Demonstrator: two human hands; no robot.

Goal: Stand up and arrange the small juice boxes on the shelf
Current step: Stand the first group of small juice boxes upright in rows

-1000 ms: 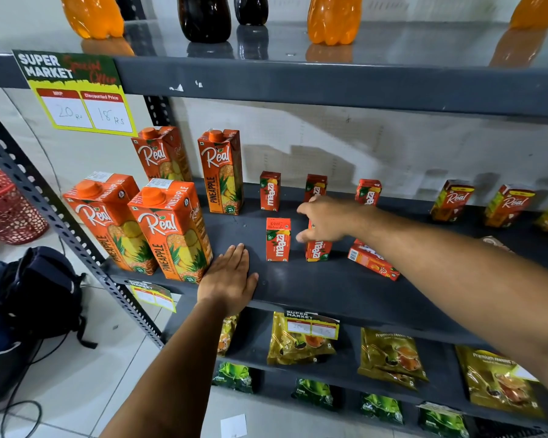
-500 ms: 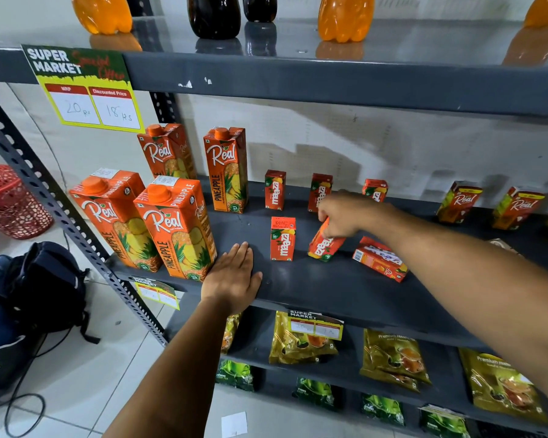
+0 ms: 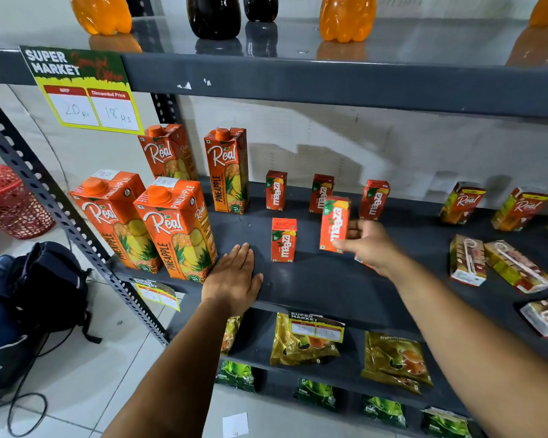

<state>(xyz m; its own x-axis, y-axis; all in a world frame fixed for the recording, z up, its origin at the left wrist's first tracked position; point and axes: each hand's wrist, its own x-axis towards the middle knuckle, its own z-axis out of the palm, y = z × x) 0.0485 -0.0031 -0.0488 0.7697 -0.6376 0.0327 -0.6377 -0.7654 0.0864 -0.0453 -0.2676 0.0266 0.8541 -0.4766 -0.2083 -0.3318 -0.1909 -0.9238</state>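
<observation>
Our right hand (image 3: 369, 245) gripped a small Maaza box (image 3: 334, 224) by its right side, thumb low on the front, fingers behind; the box was upright, lifted just off the dark shelf (image 3: 314, 279), mid-depth, approx. centre; a second front-row Maaza box (image 3: 283, 240) stood upright just to its left, apart from it; three more Maaza boxes (image 3: 276, 191) stood in a row along the back edge by the wall; part of another box showed under our right hand, too hidden to tell how it lay. Our left hand (image 3: 233, 278) lay flat and open, palm down, on the shelf's front edge, holding nothing, just right of the big Real pineapple cartons (image 3: 176, 229) at the left end. Toward the right end, small Real boxes (image 3: 467, 260) lay flat; others (image 3: 461, 202) stood at the back.
</observation>
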